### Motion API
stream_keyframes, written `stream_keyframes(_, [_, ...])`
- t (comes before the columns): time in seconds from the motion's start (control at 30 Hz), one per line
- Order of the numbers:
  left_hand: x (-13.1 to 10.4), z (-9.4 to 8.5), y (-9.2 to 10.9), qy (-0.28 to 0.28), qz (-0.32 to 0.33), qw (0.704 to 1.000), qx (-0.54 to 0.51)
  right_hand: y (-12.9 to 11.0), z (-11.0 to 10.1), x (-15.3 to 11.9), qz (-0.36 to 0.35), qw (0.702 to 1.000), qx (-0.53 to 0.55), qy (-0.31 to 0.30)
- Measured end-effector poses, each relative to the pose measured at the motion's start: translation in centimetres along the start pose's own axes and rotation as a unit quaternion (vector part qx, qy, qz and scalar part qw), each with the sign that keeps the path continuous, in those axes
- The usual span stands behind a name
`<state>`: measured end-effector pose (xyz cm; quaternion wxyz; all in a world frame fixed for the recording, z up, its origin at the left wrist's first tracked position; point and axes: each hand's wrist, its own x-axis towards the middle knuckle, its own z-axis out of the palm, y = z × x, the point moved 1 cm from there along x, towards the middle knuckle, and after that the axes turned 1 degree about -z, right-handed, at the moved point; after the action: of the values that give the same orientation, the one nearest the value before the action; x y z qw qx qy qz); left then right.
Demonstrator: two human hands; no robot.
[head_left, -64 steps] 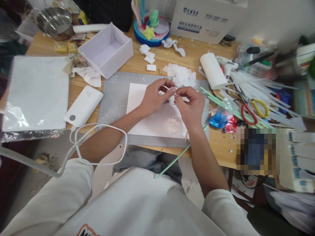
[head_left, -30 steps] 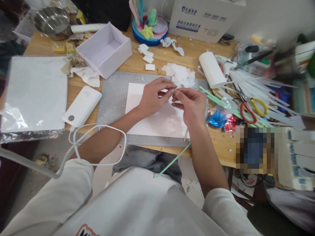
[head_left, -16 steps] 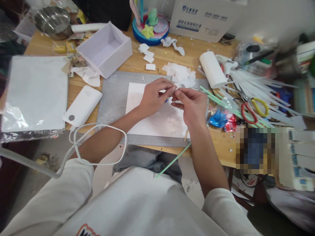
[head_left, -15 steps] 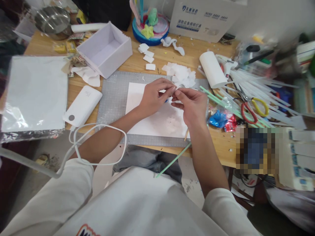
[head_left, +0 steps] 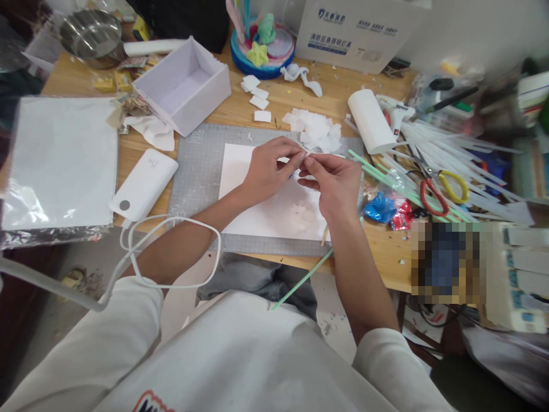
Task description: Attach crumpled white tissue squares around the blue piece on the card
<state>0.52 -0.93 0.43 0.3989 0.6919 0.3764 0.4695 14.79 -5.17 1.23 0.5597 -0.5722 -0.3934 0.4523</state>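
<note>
small whitish piece (head_left: 306, 153): between the two hands at their meeting fingertips, above the far part of a white sheet (head_left: 253, 220); fingers cover most of it, so its shape cannot be told.
left hand (head_left: 272, 170): thumb and forefinger closed together on the piece from the left, the other fingers loosely curled.
right hand (head_left: 337, 182): thumb and forefinger pinching the same piece from the right, the lower fingers bent.
pale heap (head_left: 301, 212): on the sheet, left of the right wrist.
grey cutting mat (head_left: 195, 166): under the sheet, flat on a wooden table (head_left: 388, 260).
white scraps (head_left: 315, 129): piled just beyond the hands, partly over the mat's far edge.
left side: a white power bank (head_left: 144, 183) with a cable (head_left: 218, 252) looped over the left forearm; farther off, an open white box (head_left: 184, 88) and a steel bowl (head_left: 92, 34).
right side: a white roll (head_left: 371, 121), a glue gun (head_left: 398, 117), scissors (head_left: 424, 168) with red and yellow handles, a fan of white strips (head_left: 454, 151).
far edge: a blue-rimmed round base (head_left: 259, 71) with coloured figures, beside a printed carton (head_left: 343, 37).
room: a pale wall (head_left: 493, 28) behind, far right.
</note>
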Motion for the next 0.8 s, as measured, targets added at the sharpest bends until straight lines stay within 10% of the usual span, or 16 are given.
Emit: stream_keyframes(0.8, [0.07,0.22,-0.46,0.014,0.006,0.998,0.054,0.04,-0.02,0.12,-0.006,1.000,-0.006,-0.001])
